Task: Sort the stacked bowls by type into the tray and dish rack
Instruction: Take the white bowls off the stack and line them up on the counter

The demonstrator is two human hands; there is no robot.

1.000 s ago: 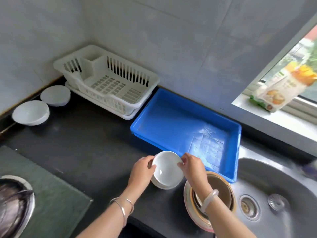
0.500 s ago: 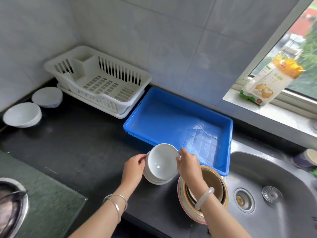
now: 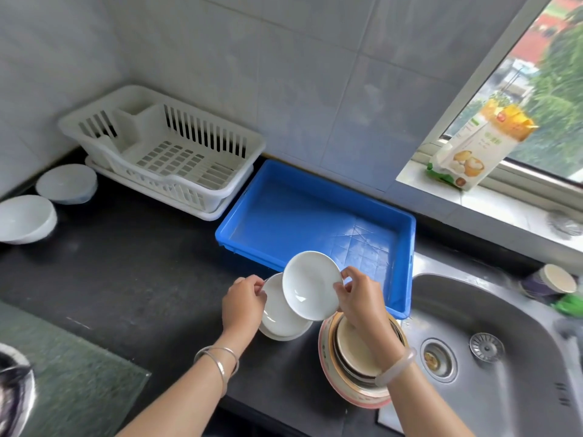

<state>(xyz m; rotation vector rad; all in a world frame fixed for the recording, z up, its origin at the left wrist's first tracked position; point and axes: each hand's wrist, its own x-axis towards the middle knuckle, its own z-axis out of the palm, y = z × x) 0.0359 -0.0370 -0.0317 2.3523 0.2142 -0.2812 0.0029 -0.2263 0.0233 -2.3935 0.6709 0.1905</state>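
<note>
Pinching the right rim of a small white bowl between thumb and curled fingertips, the right hand holds it in the air, clear of the short stack of white bowls below and to its left. The lifted bowl is tilted steeply, its open mouth facing up and back toward the camera. It is round, so it has no long axis to speak of. Its upper edge overlaps the near wall of the blue tray in this view. The left hand grips the stack's left rim, fingers curled over the edge, and the stack rests on the dark counter. Under the right wrist stands a second stack of larger patterned bowls, just beside the sink. The white dish rack sits against the wall, touching the tray's left end.
</note>
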